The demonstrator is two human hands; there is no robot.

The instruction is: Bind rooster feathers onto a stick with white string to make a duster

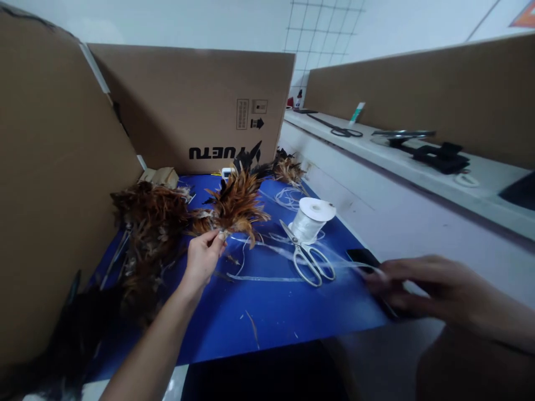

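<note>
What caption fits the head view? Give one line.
Left hand pinches a brown feather bundle while right hand pulls white string over a blue mat.

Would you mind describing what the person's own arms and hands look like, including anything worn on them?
Both arms are bare with no sleeves in view. The left hand wears no glove, ring or watch that shows, and its nails look short and unpainted. The right hand is blurred, but it too looks ungloved, with no watch or band visible at the wrist.
</note>
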